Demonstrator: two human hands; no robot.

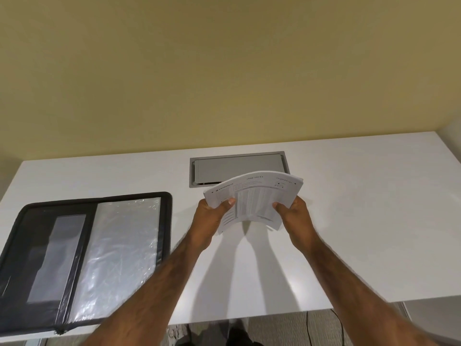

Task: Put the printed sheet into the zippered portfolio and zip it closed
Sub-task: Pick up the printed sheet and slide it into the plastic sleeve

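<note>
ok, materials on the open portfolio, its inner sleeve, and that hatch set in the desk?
Portfolio: black, matte, likely fabric or faux leather; soft zippered edge.
Inner sleeve: clear plastic film; crinkled, with glare streaks.
Hatch: grey, looks like brushed metal or painted plastic; flat, even sheen. Can't settle which.

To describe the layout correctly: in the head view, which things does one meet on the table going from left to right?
Portfolio, lying open → left hand → printed sheet → right hand.
</note>
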